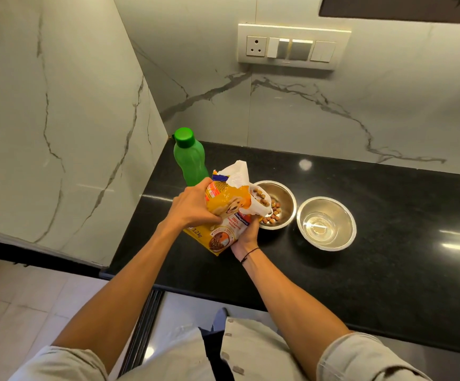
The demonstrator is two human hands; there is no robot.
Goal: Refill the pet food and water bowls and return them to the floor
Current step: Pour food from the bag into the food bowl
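A yellow pet food bag (224, 213) is tilted to the right over a steel bowl (285, 200) on the black counter (333, 270). Brown kibble (272, 214) spills from the torn white mouth into that bowl. My left hand (193, 207) grips the bag's upper side. My right hand (246, 233) holds the bag from below, fingers curled round its lower edge beside the bowl. A second steel bowl (326, 222) stands just to the right, with clear water in it. A green water bottle (189, 158) with its cap on stands upright behind the bag.
Marble walls close off the counter at the left and back, and a switch panel (293, 46) hangs on the back wall. The counter's front edge runs near my body, with tiled floor (17, 312) below at the left.
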